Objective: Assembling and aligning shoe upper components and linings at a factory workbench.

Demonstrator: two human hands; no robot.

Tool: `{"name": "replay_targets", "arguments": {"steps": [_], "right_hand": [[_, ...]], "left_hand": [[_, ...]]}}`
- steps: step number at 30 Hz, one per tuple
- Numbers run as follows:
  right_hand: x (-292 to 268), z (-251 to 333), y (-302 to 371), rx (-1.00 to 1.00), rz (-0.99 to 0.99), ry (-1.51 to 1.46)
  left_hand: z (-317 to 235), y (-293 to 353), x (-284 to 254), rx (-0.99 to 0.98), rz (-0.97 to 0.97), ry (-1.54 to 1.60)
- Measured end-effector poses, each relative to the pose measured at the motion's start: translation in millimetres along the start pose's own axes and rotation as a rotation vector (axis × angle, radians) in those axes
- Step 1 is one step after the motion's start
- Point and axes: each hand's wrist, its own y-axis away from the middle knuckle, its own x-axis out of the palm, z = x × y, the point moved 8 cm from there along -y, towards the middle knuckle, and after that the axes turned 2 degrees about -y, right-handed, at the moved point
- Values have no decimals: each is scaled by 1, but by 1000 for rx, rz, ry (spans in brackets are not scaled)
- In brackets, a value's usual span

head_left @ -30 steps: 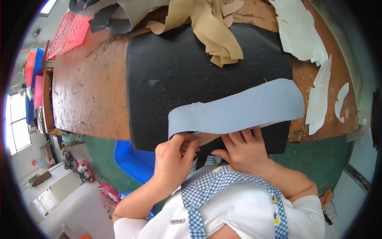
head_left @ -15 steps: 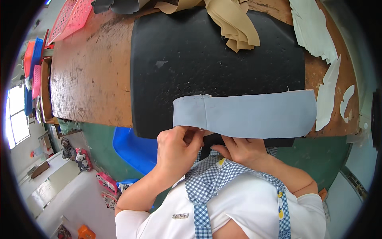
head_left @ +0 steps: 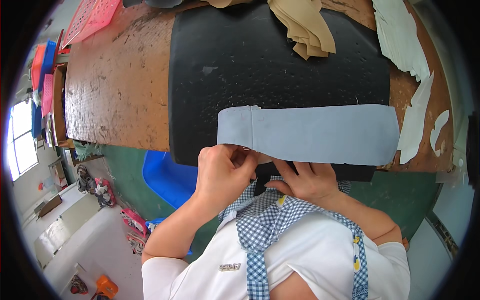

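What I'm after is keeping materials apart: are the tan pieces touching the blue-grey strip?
No, a bare stretch of black mat shows between the tan pieces and the blue-grey strip.

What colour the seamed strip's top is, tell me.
The seamed strip is pale greyish blue on top, clearest in the head view.

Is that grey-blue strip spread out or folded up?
Spread out on top: the strip shows a long, broad face beyond the left hand and right hand. Whether it folds underneath, I cannot tell.
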Motion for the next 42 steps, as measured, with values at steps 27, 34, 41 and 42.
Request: {"name": "replay_targets", "arguments": {"steps": [27,34,41,42], "right_hand": [[20,17,2,-76,104,148],[5,11,-14,16,118,38],[-12,5,-30,-89,-36,-347],[-11,2,-31,-91,-32,-345]], "left_hand": [[-20,30,-15,310,-136,-224],[-58,41,-11,771,-337,-1019],[-50,54,-5,943,-229,-924],[-48,53,-2,921,-214,-816]]}}
